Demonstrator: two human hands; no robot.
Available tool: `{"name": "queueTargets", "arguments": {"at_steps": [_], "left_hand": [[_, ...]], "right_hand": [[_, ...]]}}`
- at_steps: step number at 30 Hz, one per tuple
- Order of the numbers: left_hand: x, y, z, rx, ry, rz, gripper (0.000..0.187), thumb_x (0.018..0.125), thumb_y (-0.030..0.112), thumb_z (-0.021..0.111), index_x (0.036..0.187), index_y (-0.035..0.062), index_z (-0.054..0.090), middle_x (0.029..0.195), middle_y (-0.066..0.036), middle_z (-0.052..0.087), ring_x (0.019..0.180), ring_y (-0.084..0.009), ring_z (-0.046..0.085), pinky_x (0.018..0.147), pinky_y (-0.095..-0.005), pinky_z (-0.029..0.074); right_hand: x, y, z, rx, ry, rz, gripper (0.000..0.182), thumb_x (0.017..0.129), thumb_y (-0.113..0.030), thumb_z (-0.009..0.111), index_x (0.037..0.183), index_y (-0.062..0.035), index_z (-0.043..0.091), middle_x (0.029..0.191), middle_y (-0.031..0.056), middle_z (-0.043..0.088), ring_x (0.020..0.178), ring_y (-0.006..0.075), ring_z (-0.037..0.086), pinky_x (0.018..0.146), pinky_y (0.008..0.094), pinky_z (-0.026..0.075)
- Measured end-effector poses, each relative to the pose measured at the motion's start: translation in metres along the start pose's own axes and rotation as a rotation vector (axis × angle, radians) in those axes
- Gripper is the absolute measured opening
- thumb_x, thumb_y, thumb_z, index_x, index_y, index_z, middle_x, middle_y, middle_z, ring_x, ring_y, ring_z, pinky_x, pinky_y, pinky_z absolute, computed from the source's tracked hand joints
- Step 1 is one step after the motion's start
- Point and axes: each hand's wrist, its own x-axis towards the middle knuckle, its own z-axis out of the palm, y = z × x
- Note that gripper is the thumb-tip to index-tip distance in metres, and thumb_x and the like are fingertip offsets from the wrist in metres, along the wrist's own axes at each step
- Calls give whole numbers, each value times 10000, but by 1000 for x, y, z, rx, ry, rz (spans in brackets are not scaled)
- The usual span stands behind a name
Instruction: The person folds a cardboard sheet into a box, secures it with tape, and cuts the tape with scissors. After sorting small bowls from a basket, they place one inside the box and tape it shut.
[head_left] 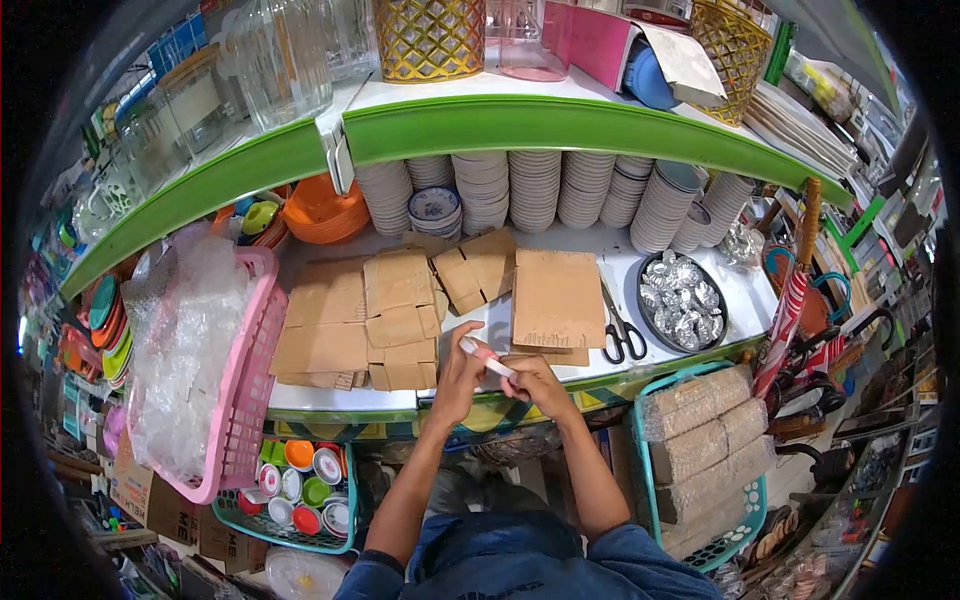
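1. Nearest: teal basket, left (285,541), filled with small coloured tubs; teal basket, right (745,520), stacked with bubble-wrapped packs (705,420). Gap between them is taken by the person's body and forearms.
2. Left hand (460,378) and right hand (538,385) both grasp the white-pink item (487,357), fingers closed around it. It sits between the hands, over the shelf's front edge.
3. Pink basket (250,345) overhangs the shelf (570,238) at left; plastic wrap fills it.
4. Cardboard, left (325,320) and cardboard, right (558,298) run near the front edge; narrow bare gap between, beyond the fingers.
5. Scissors (622,340) lie between right cardboard and black tray (683,348), handles toward the person. Tight there.
6. Behind: thin white strip, then bowl stacks (535,190), under the green edge (590,122) of the upper shelf.
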Motion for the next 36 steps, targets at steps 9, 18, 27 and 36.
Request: {"name": "queueTargets", "arguments": {"at_steps": [9,18,27,36], "left_hand": [[-5,13,8,222,44,82,475,1002,410,354,1351,90,384,851,-17,534,681,-97,438,630,-251,385],[-2,9,1,94,-62,-13,576,983,547,361,1357,109,379,946,-31,548,742,-105,471,657,-264,404],[4,6,-3,-2,-58,-62,440,989,370,462,1336,111,383,899,-34,529,714,-119,467,655,-260,402],[-1,10,-2,268,-61,136,490,973,364,499,1362,105,354,961,-41,501,737,-119,469,658,-262,404]], "right_hand": [[4,23,-8,-52,4,-25,252,856,-166,503,705,29,552,666,24,496,560,93,386,507,274,307],[7,19,-1,-196,68,-212,220,813,-142,470,670,24,491,649,36,476,607,115,408,559,286,331],[3,2,2,-21,6,-76,230,824,-186,482,700,0,536,658,-17,436,570,72,345,532,252,276],[2,20,-6,-148,34,-19,243,823,-161,482,699,47,471,661,65,451,627,138,430,567,301,335]]}}
